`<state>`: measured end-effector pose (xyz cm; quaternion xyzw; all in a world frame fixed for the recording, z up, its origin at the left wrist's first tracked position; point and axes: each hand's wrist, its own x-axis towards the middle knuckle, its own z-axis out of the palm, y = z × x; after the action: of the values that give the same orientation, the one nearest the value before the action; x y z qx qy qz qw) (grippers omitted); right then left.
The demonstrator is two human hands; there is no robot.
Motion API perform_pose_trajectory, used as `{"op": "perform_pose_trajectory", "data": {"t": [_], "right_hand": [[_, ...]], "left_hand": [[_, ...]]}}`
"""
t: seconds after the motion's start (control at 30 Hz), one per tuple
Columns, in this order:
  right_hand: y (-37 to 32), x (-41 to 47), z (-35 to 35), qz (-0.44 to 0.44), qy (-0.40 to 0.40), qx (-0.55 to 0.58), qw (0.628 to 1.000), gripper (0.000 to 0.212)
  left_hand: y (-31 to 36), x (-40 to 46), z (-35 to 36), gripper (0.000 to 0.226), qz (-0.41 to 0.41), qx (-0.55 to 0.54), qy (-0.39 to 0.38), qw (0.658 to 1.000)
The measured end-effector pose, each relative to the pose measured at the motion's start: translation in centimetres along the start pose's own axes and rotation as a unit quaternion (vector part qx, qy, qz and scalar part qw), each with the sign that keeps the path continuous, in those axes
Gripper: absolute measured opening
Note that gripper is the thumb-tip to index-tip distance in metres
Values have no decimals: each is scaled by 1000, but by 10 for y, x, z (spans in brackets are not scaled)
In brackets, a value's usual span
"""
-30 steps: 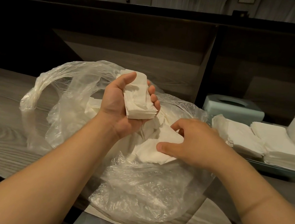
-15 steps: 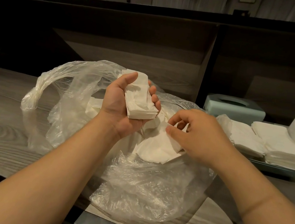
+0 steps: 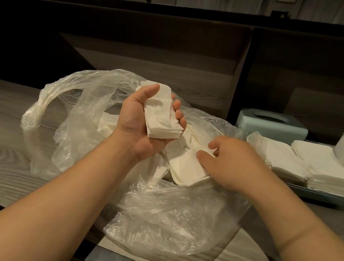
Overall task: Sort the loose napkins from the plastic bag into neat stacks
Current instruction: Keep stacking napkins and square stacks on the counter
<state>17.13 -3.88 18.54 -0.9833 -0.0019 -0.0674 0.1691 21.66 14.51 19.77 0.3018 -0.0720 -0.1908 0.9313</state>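
Since the earlier frame, right hand has dropped lower into plastic bag, fingers pinching loose napkins still inside. Finished stacks fill the tray at right. Left hand clamps a gathered napkin bundle; sorting appears partly done.

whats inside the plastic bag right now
Loose white napkins lie inside the plastic bag; the right hand pinches one. More show through the film further left. Anything beneath them or under the hands is hidden.
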Motion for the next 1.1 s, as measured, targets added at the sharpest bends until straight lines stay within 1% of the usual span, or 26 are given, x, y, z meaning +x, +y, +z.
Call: {"op": "perform_pose_trajectory", "data": {"t": [0.1,0.17,0.27,0.4,0.47,0.6,0.67,0.73,0.8,0.9,1.0,1.1], "right_hand": [[-2,-1,0,14,-27,-16,999,47],[-2,-1,-1,15,-30,-7,999,45],[-1,-2,-3,10,1,33,999,38],[1,0,-3,-10,61,93,994,13],[3,0,-2,-17,76,112,991,8],[4,1,-1,-28,98,131,986,11],[3,2,-1,-30,114,129,985,10],[3,3,-2,-28,123,150,981,7],[3,3,-5,-24,98,170,980,8],[3,2,-6,-10,49,134,990,21],[5,3,-5,-11,57,120,991,23],[6,4,-9,-9,64,161,985,23]], "left_hand": [[0,0,0,39,-1,-2,-1,1000],[0,0,0,38,0,-1,0,1000],[0,1,0,37,2,3,2,1000],[0,0,1,36,5,4,2,1000],[0,0,1,37,4,3,1,1000],[0,1,0,39,4,4,-1,1000],[-1,1,-1,40,4,5,-1,1000],[-1,0,0,41,3,4,0,1000],[-1,0,0,40,4,4,3,1000],[-1,-1,1,39,3,3,8,1000],[-1,-1,1,40,1,2,10,1000],[-1,-1,1,39,-2,-2,11,1000]]}}
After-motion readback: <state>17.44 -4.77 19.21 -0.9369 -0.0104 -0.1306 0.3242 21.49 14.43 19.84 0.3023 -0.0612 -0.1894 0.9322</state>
